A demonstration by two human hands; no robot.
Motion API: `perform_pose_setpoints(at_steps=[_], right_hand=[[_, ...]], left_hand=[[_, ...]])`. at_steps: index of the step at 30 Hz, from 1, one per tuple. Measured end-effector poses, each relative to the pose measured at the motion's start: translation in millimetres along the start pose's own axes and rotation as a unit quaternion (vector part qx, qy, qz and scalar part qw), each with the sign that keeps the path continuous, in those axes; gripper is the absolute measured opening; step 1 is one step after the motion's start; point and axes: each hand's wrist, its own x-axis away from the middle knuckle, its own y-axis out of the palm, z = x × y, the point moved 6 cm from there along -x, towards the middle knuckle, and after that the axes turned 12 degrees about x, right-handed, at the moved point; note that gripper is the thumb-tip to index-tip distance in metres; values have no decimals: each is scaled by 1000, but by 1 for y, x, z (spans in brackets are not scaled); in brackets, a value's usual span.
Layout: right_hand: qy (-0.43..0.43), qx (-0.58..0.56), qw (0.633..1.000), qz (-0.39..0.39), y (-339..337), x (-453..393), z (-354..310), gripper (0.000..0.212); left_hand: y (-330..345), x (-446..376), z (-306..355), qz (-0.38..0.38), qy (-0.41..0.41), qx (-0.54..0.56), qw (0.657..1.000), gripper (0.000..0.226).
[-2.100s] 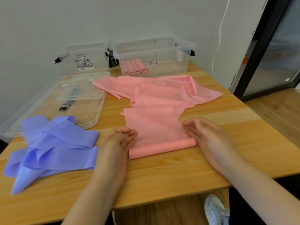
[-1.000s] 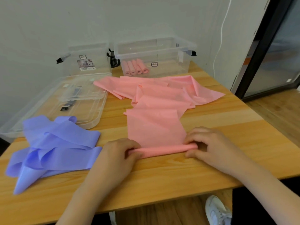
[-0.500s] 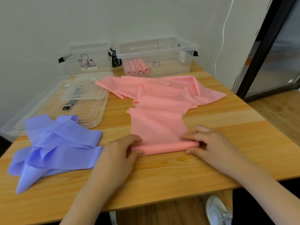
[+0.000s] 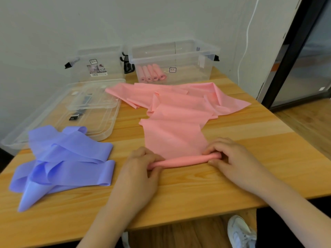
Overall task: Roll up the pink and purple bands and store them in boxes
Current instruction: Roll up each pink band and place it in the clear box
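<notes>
On table [image 4: 197, 187], left hand [image 4: 141, 169], right hand [image 4: 231, 158] gripping pink roll [image 4: 184, 161]

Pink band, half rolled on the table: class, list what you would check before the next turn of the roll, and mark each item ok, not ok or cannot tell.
1. Left hand grips its end of the roll: ok.
2. Right hand grips the other end: ok.
3. Roll even from end to end: ok, though the ends are hidden under the fingers.
4. Pink band flat just ahead of the roll: ok.
5. Far part of the band free of folds: not ok, it lies bunched near the right box.
6. Room in that box beside the four pink rolls: ok.
</notes>
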Motion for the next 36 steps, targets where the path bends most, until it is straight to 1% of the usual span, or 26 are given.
perform_pose_setpoints(at_steps=[2, 6, 8, 10, 11, 13, 15, 17, 18, 20, 22, 23, 25, 26, 28, 29, 30, 32, 34, 35, 36], right_hand=[[3, -4, 1000, 2, 0, 0, -1, 33], [17, 0, 1000, -14, 2, 0, 0, 18], [25, 3, 1000, -16, 2, 1, 0, 22], [29, 6, 1000, -7, 1, 1, 0, 30], [27, 14, 1000, 0, 1, 2, 0, 29], [18, 40, 999, 19, 0, 3, 0, 23], [-9, 62, 997, 36, -2, 3, -2, 17], [-39, 50, 998, 26, -5, 1, -1, 12], [-51, 37, 998, 11, -6, 1, 0, 13], [-68, 20, 997, -12, -7, 1, 1, 13], [-73, 16, 997, -6, -9, 2, 0, 5], [-68, 9, 998, 2, -9, 2, 0, 9], [-46, -6, 999, 16, -10, 3, 1, 26], [-42, -9, 999, 22, -10, 3, 1, 29], [-54, 1, 998, 14, -10, 4, 0, 21], [-60, 3, 998, 2, -9, 4, -1, 15], [-59, 4, 998, -9, -8, 4, 0, 14], [-57, 5, 998, -13, -7, 3, 1, 12], [-55, 10, 998, 0, -6, 3, 1, 6], [-52, 10, 999, 8, -6, 2, 0, 5], [-44, 5, 999, 14, -6, 2, 0, 6]], left_hand=[[-1, 0, -1, -7, -6, 4, 1000, 16], [-3, 2, -2, -28, -19, 9, 999, 18], [-1, 3, 1, -38, -11, 8, 999, 20], [-3, 2, 4, -24, 10, -7, 1000, 20], [-5, 2, 5, -12, 9, -9, 1000, 20], [-8, 1, 5, 3, 3, -4, 1000, 20], [-8, 1, 7, 11, 14, -22, 1000, 15], [-9, 0, 8, 23, 41, -31, 998, 7], [-9, 0, 5, 15, 39, -23, 999, 6], [-7, -1, 1, -27, 21, 14, 999, 17], [-3, 0, 3, -70, 22, 26, 997, 30], [-3, 1, 4, -77, 23, 25, 996, 30], [-4, 0, 7, -53, 25, 27, 998, 25], [-6, -1, 6, -41, 22, 25, 999, 24], [-7, -1, 7, -26, 28, 18, 999, 17], [-7, -1, 7, -22, 37, 9, 999, 9], [-7, -1, 7, -22, 45, 0, 999, 2], [-3, -1, 3, -46, 57, -8, 997, 25], [-1, -1, -1, -72, 42, -13, 996, 42], [0, -1, 0, -78, 41, -17, 996, 47], [1, 0, 1, -75, 45, -17, 996, 47]])
